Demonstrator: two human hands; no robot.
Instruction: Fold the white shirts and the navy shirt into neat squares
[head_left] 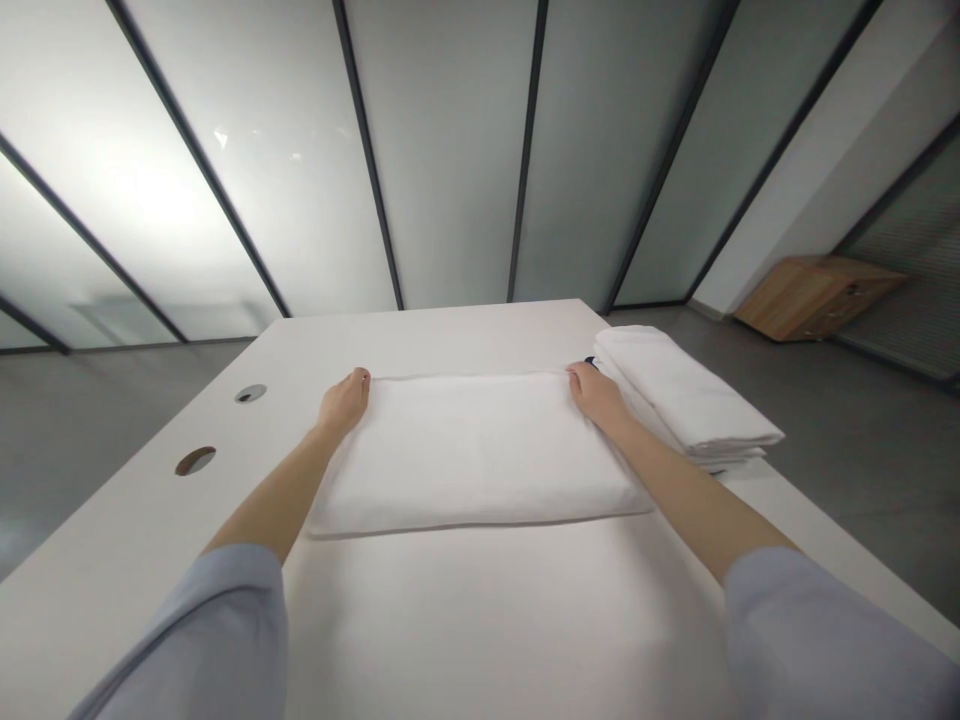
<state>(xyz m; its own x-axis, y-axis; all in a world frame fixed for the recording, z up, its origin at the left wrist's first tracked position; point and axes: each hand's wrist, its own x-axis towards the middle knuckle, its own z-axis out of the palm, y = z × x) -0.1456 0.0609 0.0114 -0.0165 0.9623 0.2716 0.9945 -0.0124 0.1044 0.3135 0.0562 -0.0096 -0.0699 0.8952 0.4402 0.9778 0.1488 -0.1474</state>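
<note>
A folded white towel (471,455) lies flat on a white table (480,625), squarely in front of the person, its long axis running crosswise from left to right. The left hand (343,403) and the right hand (595,393) sit at its two far corners, with the forearms reaching out along its short sides. Neither hand is spread wide: the fingers curl in at the far edge, but whether they pinch the cloth or only press on it cannot be told (the backs of the hands hide the fingertips). Both hands are about equally near the towel; only the right one is also just beside a stack of folded white towels (679,390) at the table's right edge. Two round holes (250,393) pierce the table's left side, and a wooden cabinet (817,297) stands on the floor beyond.
</note>
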